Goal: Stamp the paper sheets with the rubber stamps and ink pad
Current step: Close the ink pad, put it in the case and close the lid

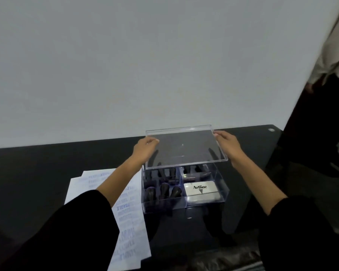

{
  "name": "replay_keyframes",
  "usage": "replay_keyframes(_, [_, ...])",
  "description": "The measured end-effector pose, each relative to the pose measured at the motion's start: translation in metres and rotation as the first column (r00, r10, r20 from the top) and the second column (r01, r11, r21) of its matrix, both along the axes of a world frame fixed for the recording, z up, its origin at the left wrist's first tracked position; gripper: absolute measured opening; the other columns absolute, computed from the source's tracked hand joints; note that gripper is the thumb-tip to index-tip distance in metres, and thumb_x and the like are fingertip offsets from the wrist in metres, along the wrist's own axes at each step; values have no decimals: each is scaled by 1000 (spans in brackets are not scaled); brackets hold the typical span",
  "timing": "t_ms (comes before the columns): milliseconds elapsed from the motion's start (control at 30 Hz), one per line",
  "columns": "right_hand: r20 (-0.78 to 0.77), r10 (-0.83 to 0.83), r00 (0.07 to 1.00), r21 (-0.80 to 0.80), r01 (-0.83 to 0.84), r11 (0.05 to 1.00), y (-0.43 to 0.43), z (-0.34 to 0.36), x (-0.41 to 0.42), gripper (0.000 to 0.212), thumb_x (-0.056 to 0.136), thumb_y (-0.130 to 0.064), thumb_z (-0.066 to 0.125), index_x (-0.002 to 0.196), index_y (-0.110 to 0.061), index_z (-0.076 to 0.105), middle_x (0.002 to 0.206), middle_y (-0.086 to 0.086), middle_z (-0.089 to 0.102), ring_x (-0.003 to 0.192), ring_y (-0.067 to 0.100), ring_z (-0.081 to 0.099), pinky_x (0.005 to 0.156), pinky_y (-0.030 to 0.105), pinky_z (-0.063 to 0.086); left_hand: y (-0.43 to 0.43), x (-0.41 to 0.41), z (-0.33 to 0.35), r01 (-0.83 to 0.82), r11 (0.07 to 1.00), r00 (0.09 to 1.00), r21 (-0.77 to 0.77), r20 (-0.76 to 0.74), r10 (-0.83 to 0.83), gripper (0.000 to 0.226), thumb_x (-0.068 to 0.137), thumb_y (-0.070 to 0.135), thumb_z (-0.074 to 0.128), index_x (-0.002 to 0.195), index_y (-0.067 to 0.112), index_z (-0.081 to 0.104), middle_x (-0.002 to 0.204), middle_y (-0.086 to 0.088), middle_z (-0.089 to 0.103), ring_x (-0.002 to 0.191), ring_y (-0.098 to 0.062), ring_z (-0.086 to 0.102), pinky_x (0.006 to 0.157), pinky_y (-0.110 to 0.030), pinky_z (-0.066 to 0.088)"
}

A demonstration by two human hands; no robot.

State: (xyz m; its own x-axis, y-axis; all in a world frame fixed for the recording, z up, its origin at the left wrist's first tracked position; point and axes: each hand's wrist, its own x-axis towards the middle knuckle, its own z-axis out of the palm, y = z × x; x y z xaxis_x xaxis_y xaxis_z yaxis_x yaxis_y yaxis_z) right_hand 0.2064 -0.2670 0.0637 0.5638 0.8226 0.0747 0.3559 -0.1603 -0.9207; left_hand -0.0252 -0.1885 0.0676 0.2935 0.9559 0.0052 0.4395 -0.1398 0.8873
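A clear plastic box [204,203] stands on the black table. Its clear lid [186,147] hangs just above it, tilted. My left hand [144,149] grips the lid's left edge and my right hand [228,145] grips its right edge. Inside the box, several dark-handled rubber stamps [164,189] stand in the left compartments. A silver Artline ink pad [202,190] lies shut in the right compartment. Paper sheets [129,222] with blue stamp marks lie left of the box, partly under my left forearm.
The black table [37,173] runs to a pale wall behind. Another person in dark trousers and a light top [321,94] stands at the table's far right corner.
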Motion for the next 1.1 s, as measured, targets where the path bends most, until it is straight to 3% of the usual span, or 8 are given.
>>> replay_keyframes(167, [-37,4,999,-57,-6,998,-37,-13,-14,34,97,-24,44,128,-16,53,133,8,52,121,26,49,104,48,41,-35,-7,-11,-58,997,998,-45,-11,58,34,96,23,45,125,9,56,135,-8,52,126,-24,45,107,-33,32])
replay_keyframes(367, [-61,3,998,-87,-8,996,-66,-19,-27,32,96,-23,45,125,-16,57,128,7,56,116,25,53,101,47,44,-72,-18,-22,-81,994,996,-75,-52,77,34,97,22,45,126,7,54,135,-9,51,125,-25,46,102,-31,35])
replay_keyframes(500, [-59,18,998,-99,-24,995,-76,-19,-34,30,96,-23,45,123,-16,57,126,7,58,115,25,54,101,46,44,-82,-23,-26,-102,992,992,-71,-81,97,35,98,22,43,128,6,51,136,-10,50,121,-25,48,90,-25,35])
replay_keyframes(700, [-58,18,998,-116,-25,993,-80,-21,-33,31,97,-22,44,126,-15,55,127,8,56,115,25,53,100,46,45,-85,-20,-27,-100,993,989,-60,-112,93,38,99,23,41,132,6,47,136,-12,49,111,-25,51,98,-31,37])
replay_keyframes(833, [-44,13,999,-136,-19,991,-79,-27,-31,32,97,-22,44,126,-16,54,127,8,56,112,24,54,97,43,47,-81,-16,-35,-109,993,986,-49,-131,102,37,98,23,42,131,7,48,139,-12,47,128,-28,43,106,-35,32])
replay_keyframes(1100, [11,33,999,-145,-31,989,-67,-31,-29,34,98,-22,42,130,-15,51,130,9,54,109,22,53,91,36,47,-74,-13,-48,-166,984,977,-60,-147,155,41,98,29,40,135,12,44,141,-11,45,128,-31,41,108,-45,35])
